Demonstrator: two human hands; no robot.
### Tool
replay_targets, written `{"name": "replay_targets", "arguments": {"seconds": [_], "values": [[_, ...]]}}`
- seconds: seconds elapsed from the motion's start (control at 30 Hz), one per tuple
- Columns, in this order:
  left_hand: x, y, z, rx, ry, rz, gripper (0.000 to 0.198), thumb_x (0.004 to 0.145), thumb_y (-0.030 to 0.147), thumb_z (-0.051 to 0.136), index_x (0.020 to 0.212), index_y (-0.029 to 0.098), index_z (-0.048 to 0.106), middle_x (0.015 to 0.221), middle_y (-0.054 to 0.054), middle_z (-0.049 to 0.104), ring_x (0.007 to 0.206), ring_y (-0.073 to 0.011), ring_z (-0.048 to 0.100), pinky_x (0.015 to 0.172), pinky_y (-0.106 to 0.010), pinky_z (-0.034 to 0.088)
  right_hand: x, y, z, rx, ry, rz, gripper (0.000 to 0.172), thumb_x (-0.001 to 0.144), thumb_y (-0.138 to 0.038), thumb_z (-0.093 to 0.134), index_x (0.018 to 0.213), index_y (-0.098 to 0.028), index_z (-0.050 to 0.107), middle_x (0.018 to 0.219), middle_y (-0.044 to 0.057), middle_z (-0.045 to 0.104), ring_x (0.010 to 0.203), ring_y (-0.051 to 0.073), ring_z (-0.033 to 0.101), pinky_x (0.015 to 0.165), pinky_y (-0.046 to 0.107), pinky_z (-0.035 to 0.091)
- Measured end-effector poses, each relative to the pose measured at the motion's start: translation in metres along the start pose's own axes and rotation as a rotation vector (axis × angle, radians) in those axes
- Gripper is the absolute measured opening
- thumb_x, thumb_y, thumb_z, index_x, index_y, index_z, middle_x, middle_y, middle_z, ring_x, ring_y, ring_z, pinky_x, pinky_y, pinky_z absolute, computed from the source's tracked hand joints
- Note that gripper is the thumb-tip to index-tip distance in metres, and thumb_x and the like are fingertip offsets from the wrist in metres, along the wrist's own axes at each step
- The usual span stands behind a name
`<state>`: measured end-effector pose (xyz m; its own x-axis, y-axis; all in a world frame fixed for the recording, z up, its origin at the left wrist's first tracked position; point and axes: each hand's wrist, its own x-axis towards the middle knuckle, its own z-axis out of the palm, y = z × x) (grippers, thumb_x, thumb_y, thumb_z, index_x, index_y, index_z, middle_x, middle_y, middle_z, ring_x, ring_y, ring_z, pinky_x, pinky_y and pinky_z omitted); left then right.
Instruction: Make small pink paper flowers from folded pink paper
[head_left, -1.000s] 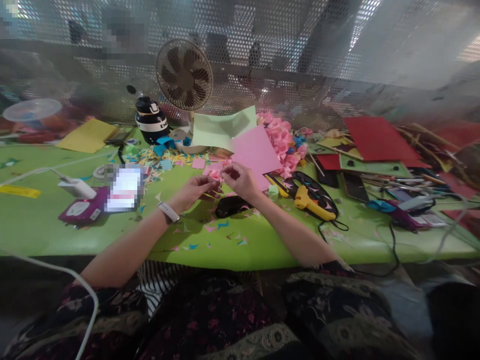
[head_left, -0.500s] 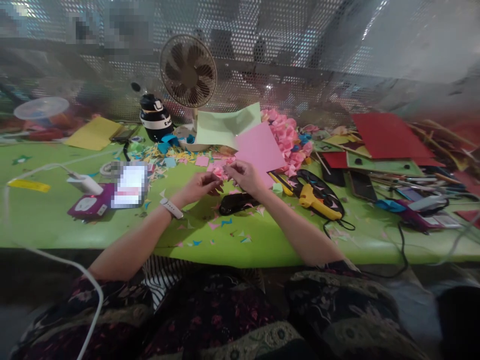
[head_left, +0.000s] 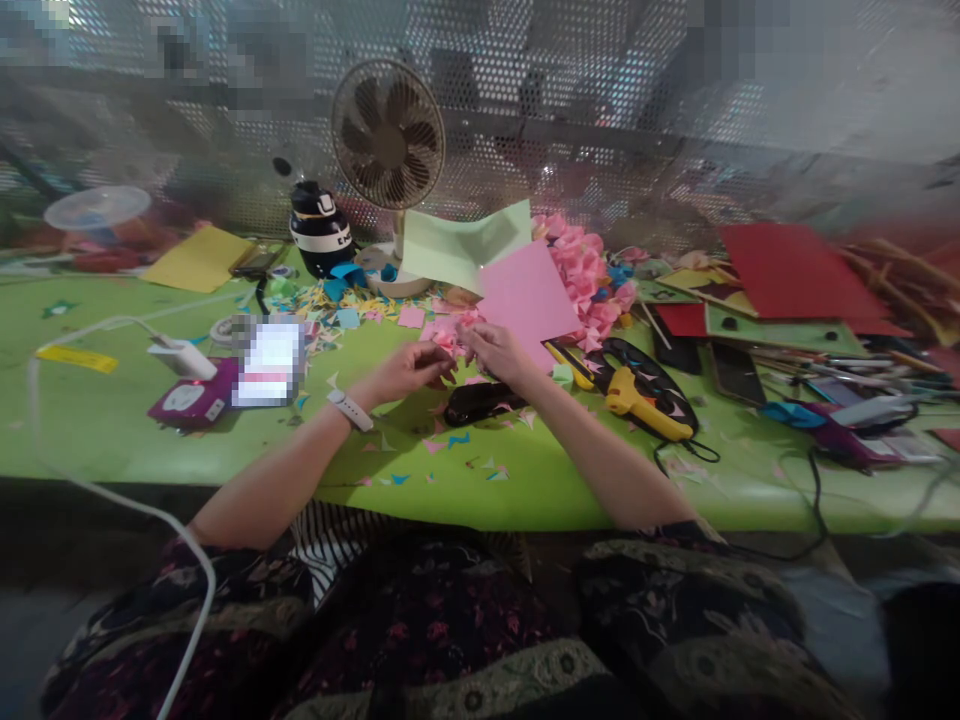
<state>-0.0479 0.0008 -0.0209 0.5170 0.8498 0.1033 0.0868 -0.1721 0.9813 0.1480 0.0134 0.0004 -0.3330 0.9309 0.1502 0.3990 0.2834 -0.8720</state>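
A small pink paper flower is between my two hands, above the green table. My left hand, below a white watch strap, pinches it from the left with thumb and fingers together. From the right, my right hand has its fingertips closed on the same flower; its petals are partly covered by the fingers. Just under my right hand lies a black stapler-like object. Beyond the hands is a pink paper sheet, and behind it is a heap of pink paper flowers.
A yellow glue gun and a yellow cutter lie right of my hands. A lit phone rests against a purple box at left. A fan and black bottle stand behind. Paper scraps are scattered about.
My view has turned slightly, so everything sits a little further right in the picture. Both hands stay at the pink paper flower, with only small finger movement.
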Motion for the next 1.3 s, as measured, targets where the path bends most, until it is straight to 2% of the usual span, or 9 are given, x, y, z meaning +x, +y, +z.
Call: {"name": "replay_targets", "arguments": {"seconds": [0.1,0.23,0.37,0.5,0.6,0.83,1.03,1.2,1.3], "values": [[0.000,0.000,0.001,-0.016,-0.020,-0.008,0.033,0.078,0.044,0.077,0.087,0.015,0.065,0.079,-0.005,0.070,0.071,-0.0138,0.069,0.069,-0.028,0.058,0.001,0.000,0.000,0.051,-0.042,-0.037,0.053,0.082,-0.069,0.060,0.066,-0.018,0.055,0.060,-0.002,0.053,0.049,0.007,0.042,0.046,0.022,0.034],[-0.001,0.001,0.000,-0.018,0.001,-0.013,0.030,0.078,0.040,0.076,0.088,0.014,0.065,0.079,-0.005,0.069,0.072,-0.0143,0.069,0.069,-0.029,0.058,-0.001,-0.002,0.002,0.063,0.030,-0.083,0.041,0.081,-0.057,0.066,0.068,-0.019,0.057,0.061,-0.002,0.053,0.053,0.009,0.044,0.051,0.023,0.037],[-0.003,0.005,-0.002,0.021,0.050,-0.011,0.025,0.081,0.037,0.073,0.089,0.014,0.067,0.076,-0.005,0.069,0.067,-0.0139,0.068,0.066,-0.027,0.058,-0.003,-0.001,0.004,0.005,0.131,-0.153,0.034,0.085,-0.051,0.062,0.075,-0.018,0.062,0.069,0.001,0.061,0.059,0.012,0.050,0.057,0.025,0.041],[-0.004,0.007,-0.001,0.075,0.145,0.012,0.023,0.083,0.036,0.071,0.090,0.014,0.070,0.077,-0.006,0.070,0.067,-0.0144,0.068,0.067,-0.028,0.059,-0.007,0.002,0.006,-0.215,0.252,-0.282,0.027,0.092,-0.042,0.057,0.086,-0.019,0.070,0.085,0.006,0.070,0.073,0.017,0.058,0.070,0.029,0.046],[-0.004,0.004,0.002,0.105,0.210,0.047,0.025,0.084,0.038,0.069,0.090,0.014,0.072,0.081,-0.007,0.072,0.069,-0.0162,0.070,0.068,-0.031,0.060,-0.011,0.004,0.006,-0.439,0.301,-0.331,0.028,0.096,-0.040,0.053,0.095,-0.021,0.073,0.092,0.008,0.072,0.084,0.019,0.061,0.079,0.031,0.046],[-0.005,0.001,0.005,0.103,0.299,0.140,0.034,0.080,0.046,0.073,0.089,0.013,0.070,0.077,-0.006,0.071,0.067,-0.0151,0.069,0.067,-0.030,0.061,-0.011,0.009,0.004,-0.686,0.319,-0.450,0.038,0.102,-0.042,0.044,0.108,-0.021,0.075,0.094,0.010,0.072,0.082,0.020,0.062,0.076,0.032,0.046],[-0.002,0.005,0.003,-0.072,0.279,0.085,0.037,0.076,0.046,0.077,0.092,0.013,0.070,0.075,-0.005,0.073,0.062,-0.0136,0.070,0.066,-0.028,0.061,-0.008,0.013,0.007,-0.551,0.495,-0.534,0.032,0.100,-0.040,0.048,0.098,-0.022,0.075,0.083,0.006,0.071,0.075,0.016,0.062,0.067,0.028,0.049],[-0.002,0.008,0.001,-0.163,0.281,0.028,0.024,0.078,0.035,0.076,0.090,0.015,0.071,0.078,-0.006,0.075,0.065,-0.0147,0.071,0.068,-0.030,0.061,-0.008,0.011,0.009,-0.479,0.493,-0.536,0.026,0.099,-0.037,0.052,0.096,-0.022,0.073,0.083,0.006,0.071,0.073,0.017,0.062,0.067,0.030,0.050],[-0.002,0.008,0.000,-0.187,0.304,0.037,0.018,0.078,0.032,0.075,0.086,0.016,0.071,0.076,-0.006,0.075,0.063,-0.0150,0.071,0.066,-0.030,0.060,-0.006,0.008,0.002,-0.396,0.501,-0.521,0.026,0.098,-0.038,0.053,0.101,-0.020,0.072,0.088,0.006,0.071,0.067,0.015,0.059,0.066,0.030,0.050]]}}
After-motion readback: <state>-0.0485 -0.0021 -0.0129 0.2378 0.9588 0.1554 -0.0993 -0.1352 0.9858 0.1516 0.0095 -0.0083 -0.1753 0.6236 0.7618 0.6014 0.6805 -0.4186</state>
